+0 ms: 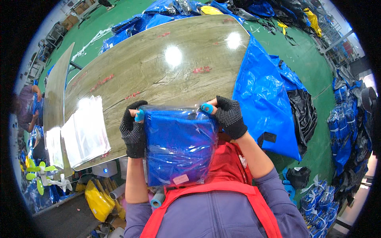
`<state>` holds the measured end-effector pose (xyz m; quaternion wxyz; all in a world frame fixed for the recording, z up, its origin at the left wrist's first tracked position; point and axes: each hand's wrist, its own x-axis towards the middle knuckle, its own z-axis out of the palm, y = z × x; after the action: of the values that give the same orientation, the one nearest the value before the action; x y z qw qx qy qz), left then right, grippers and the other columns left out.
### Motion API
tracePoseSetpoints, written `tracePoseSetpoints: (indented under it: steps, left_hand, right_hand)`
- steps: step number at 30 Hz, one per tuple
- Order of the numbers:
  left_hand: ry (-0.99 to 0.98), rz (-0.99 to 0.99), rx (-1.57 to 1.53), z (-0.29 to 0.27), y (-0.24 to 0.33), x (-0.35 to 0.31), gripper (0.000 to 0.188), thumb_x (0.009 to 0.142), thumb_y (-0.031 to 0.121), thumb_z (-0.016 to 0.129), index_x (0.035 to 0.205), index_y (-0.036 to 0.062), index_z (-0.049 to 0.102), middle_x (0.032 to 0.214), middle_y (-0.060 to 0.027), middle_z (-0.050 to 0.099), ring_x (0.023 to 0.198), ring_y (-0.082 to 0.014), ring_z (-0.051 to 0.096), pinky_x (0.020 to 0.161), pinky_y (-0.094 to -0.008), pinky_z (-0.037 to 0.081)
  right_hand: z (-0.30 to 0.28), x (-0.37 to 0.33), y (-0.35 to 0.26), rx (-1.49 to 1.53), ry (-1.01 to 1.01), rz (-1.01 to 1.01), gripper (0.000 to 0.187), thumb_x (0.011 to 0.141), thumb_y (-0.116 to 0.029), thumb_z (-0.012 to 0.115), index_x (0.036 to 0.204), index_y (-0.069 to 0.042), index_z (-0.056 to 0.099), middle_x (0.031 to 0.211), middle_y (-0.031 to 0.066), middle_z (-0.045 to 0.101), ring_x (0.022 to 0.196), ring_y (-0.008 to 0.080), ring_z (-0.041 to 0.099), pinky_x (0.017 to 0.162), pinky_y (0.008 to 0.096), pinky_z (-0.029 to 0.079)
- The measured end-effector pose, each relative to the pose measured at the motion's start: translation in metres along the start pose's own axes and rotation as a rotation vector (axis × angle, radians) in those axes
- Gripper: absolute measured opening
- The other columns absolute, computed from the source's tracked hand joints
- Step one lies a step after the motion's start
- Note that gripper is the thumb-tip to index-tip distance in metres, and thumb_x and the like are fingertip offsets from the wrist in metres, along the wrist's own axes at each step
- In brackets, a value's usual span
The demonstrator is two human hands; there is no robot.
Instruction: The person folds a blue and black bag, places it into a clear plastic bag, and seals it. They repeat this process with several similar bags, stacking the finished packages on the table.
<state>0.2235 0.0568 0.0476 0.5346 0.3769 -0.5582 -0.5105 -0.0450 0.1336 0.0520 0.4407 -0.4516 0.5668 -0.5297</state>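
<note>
A clear plastic bag (206, 168) encloses a folded blue sheet (174, 137), with a small pale label (181, 179) near the lower edge. On the wood-grain tabletop (158, 75) beyond, a stack of glossy, pale plastic sheets (88, 133) lies at the left, and a shiny blue tarp (264, 91) spreads off the right edge, a crumpled black piece (302, 115) beside it. Yellow folded material (98, 200) and a green-bladed fan (41, 177) sit at lower left; tied blue bundles (317, 204) lie at lower right. The filled bag is held in front of the person's red apron (260, 208), between the two hands: the gloved left hand (133, 131) pinches its upper left corner, the gloved right hand (231, 118) its upper right, both with blue-wrapped thumbs.
</note>
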Motion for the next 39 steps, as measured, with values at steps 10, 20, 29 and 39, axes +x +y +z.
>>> tracePoseSetpoints:
  steps: [10,20,29,39]
  left_hand:
    - [0.013,-0.094,-0.080,0.050,0.032,0.008,0.014,0.083,0.011,0.070,0.077,0.0029,0.060,0.085,-0.0059,0.063,0.070,-0.0123,0.055,0.070,-0.0252,0.045]
    - [-0.399,-0.146,0.195,0.063,0.017,0.030,0.059,0.094,0.031,0.059,0.140,0.0008,0.038,0.141,-0.0142,0.044,0.133,-0.0232,0.038,0.109,-0.0353,0.031]
    - [-0.126,-0.405,-0.223,0.030,-0.012,0.007,0.045,0.085,0.029,0.070,0.120,0.0051,0.053,0.108,-0.0066,0.060,0.099,-0.0171,0.057,0.088,-0.0319,0.047]
    - [0.070,-0.089,-0.001,0.030,-0.021,-0.001,0.037,0.085,0.019,0.072,0.116,0.0061,0.056,0.100,-0.0050,0.059,0.091,-0.0112,0.054,0.082,-0.0263,0.045]
  right_hand:
    - [0.003,0.016,0.002,0.079,-0.267,-0.086,0.059,0.073,-0.032,0.082,0.119,-0.003,0.059,0.109,0.0094,0.064,0.101,0.0164,0.058,0.090,0.0314,0.047]
    - [-0.015,0.076,0.057,0.990,-0.221,0.024,0.047,0.081,-0.031,0.072,0.114,-0.004,0.054,0.107,0.0102,0.062,0.099,0.0198,0.060,0.089,0.0360,0.051]
    - [-0.032,0.041,-0.005,0.712,-0.497,-0.185,0.107,0.072,-0.031,0.082,0.151,-0.012,0.013,0.147,0.0159,0.033,0.132,0.0235,0.038,0.108,0.0382,0.034]
    - [0.025,0.002,0.029,0.253,0.221,-0.171,0.075,0.068,-0.023,0.087,0.125,-0.008,0.040,0.109,0.0065,0.054,0.099,0.0156,0.057,0.085,0.0290,0.051]
